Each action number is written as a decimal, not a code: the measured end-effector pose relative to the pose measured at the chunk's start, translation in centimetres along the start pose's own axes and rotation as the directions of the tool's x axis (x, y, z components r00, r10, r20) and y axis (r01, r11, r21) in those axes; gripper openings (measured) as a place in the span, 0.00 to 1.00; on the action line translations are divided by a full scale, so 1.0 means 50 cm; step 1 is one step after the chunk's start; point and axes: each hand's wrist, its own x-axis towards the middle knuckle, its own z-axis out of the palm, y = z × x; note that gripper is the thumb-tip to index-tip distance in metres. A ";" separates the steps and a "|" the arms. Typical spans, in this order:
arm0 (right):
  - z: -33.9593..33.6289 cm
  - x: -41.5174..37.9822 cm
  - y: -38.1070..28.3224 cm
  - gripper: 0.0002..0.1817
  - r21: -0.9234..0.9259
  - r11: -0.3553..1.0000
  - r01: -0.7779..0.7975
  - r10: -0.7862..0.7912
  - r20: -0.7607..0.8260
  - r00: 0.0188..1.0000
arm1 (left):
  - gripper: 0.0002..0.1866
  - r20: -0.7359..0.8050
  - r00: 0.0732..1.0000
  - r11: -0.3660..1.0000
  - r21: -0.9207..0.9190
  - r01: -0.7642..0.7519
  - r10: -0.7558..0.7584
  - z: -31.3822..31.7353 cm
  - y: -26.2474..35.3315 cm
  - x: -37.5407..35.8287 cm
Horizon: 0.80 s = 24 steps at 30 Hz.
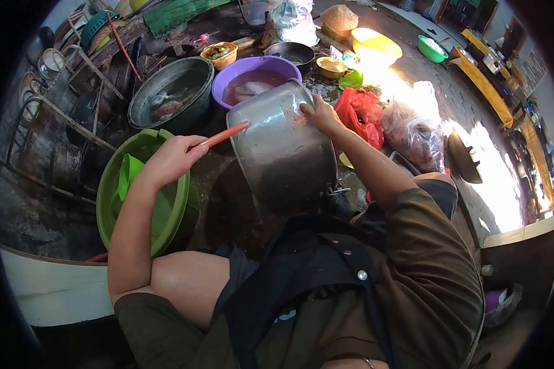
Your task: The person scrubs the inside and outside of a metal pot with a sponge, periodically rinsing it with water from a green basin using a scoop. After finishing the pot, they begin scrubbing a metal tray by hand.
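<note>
My left hand (177, 158) is closed around an orange-red hose (225, 133), whose end points at the side of a large metal pot (280, 144). A shiny wet patch shows on the pot's wall by the hose end. The pot is tilted in front of my knees, its lower part dark. My right hand (322, 117) grips the pot's far upper edge, thumb bent against it. Below my left hand stands a green tub (108, 209) with a bright green dipper (128, 175) inside.
Behind the pot are a purple basin (292, 67) with water and a dark tub (206, 92). A frying pan (292, 52), a red plastic bag (358, 117) and a clear bag (418, 126) lie around to the right. A metal rack (61, 117) stands left.
</note>
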 end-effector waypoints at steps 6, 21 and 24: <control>0.012 0.011 0.012 0.29 0.019 1.000 -0.010 0.011 -0.036 0.999 | 0.17 0.008 0.997 0.997 0.023 0.077 -0.077 -0.011 0.007 -0.015; 0.021 0.024 0.039 0.29 0.054 0.997 0.049 -0.046 -0.066 0.997 | 0.17 -0.144 0.968 0.973 0.075 0.218 -0.205 -0.035 -0.084 -0.046; 0.020 0.028 0.049 0.25 0.194 0.981 0.010 -0.011 0.007 1.000 | 0.18 -0.201 0.888 0.881 0.154 0.446 -0.414 -0.047 -0.170 -0.049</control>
